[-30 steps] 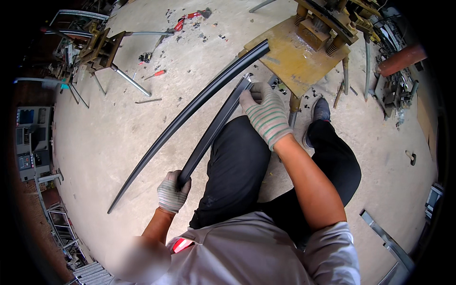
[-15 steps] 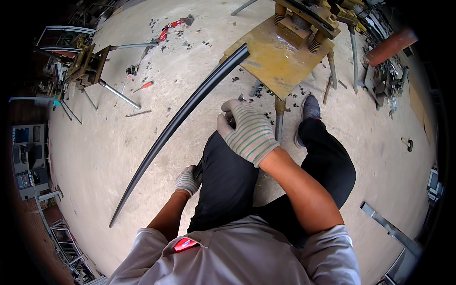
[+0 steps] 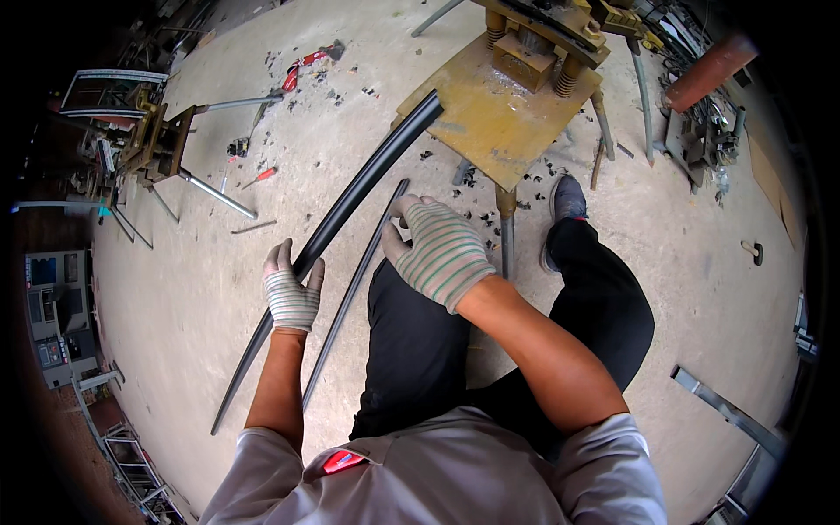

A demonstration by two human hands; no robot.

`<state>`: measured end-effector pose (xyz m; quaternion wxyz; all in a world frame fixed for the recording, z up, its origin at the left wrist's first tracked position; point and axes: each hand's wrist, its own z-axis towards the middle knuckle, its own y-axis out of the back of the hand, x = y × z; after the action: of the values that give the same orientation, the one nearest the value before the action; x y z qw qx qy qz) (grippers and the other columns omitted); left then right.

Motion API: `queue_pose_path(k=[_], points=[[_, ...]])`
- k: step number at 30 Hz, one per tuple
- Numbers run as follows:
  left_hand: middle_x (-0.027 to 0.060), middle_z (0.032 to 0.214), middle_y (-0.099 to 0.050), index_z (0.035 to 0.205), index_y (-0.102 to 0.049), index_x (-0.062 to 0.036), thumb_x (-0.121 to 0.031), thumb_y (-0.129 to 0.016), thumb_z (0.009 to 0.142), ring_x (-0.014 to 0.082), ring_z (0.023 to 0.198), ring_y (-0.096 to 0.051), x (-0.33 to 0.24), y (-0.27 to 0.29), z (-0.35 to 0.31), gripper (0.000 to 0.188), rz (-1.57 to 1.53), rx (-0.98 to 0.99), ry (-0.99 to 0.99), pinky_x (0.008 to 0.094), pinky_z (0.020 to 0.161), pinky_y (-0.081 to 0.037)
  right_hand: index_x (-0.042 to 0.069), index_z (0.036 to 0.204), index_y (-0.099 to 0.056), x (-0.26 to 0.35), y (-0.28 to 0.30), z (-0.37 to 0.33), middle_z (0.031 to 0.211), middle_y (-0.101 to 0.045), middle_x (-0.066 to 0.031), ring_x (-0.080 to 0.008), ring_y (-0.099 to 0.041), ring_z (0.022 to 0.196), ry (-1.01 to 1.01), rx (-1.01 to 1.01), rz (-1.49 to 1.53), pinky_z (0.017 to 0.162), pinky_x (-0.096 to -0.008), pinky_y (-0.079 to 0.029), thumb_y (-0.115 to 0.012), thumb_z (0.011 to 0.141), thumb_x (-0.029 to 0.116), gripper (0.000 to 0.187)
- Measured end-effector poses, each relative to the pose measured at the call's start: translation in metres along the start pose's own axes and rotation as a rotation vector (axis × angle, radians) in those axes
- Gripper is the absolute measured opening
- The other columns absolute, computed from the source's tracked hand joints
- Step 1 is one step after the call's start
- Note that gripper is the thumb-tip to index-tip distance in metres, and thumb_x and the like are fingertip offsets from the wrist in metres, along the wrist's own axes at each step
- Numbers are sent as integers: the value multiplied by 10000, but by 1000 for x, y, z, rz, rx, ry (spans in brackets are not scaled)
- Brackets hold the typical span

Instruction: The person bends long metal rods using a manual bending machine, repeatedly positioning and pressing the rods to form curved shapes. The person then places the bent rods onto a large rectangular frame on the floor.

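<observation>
A long, curved black trim strip [image 3: 367, 179] slants from the edge of the yellow metal table [image 3: 490, 131] down to the lower left. My left hand [image 3: 293, 293], in a striped knit glove, has its thumb on one side of this strip and its fingers on the other, closed loosely round it. Right of it runs a thinner dark strip [image 3: 350, 289], roughly parallel. My right hand [image 3: 437, 249], gloved with green stripes, pinches the thinner strip near its upper end, above my thigh. The right fingertips are partly hidden.
A press-like fixture with springs [image 3: 525, 61] stands on the yellow table. Black scraps, a red screwdriver [image 3: 265, 175] and a hammer [image 3: 752, 252] lie on the floor. Another metal stand [image 3: 166, 140] is at the left, a red cylinder [image 3: 710, 74] at the far right.
My left hand has left the thinner strip beside my thigh and moved up and left to the broad strip. The thinner strip has swung left, out into view. My right hand has barely moved.
</observation>
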<state>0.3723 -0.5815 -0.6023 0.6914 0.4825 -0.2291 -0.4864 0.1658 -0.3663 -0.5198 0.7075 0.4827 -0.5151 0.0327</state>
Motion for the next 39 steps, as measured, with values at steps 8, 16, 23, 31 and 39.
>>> queue_pose_path(k=[8, 16, 23, 31, 39], points=[[253, 1087, -679, 1396, -545, -62, -229, -692, 977, 432, 944, -678, 31, -18, -16, 475, -138, 314, 102, 501, 806, -559, 19, 1121, -637, -16, -8, 23, 1051, -709, -251, -403, -693, 1014, -176, 17, 41, 925, -487, -542, -605, 971, 370, 383], [119, 698, -598, 1146, -659, -22, -371, -648, 1029, 215, 620, -525, 28, 25, -9, 369, -420, 633, 267, 364, 605, -469, 14, 1106, -634, -12, -12, 43, 1001, -728, -243, -407, -708, 995, -351, -45, 262, 910, -500, -536, -556, 989, 544, 548], [180, 673, -552, 1057, -648, -6, -404, -616, 1041, 280, 592, -478, 13, 52, 14, 400, -328, 740, 279, 401, 582, -443, 8, 1077, -623, -1, 2, 53, 991, -728, -246, -410, -706, 979, -351, -61, 253, 896, -515, -534, -581, 984, 521, 523], [258, 738, -622, 1053, -609, 10, -336, -574, 1062, 462, 687, -575, -49, 65, 40, 348, -258, 728, 163, 477, 650, -488, -25, 1357, -467, -21, 15, 67, 1149, -670, -291, -460, -676, 1037, -348, -431, 282, 923, -525, -533, -644, 976, 382, 585], [315, 779, -649, 1082, -593, 46, -314, -559, 1059, 529, 782, -636, -88, 67, 64, 362, -122, 774, 145, 527, 640, -495, -39, 1456, -414, -38, 21, 80, 1131, -682, -284, -439, -689, 1027, -338, -381, 229, 928, -498, -540, -621, 981, 352, 650]])
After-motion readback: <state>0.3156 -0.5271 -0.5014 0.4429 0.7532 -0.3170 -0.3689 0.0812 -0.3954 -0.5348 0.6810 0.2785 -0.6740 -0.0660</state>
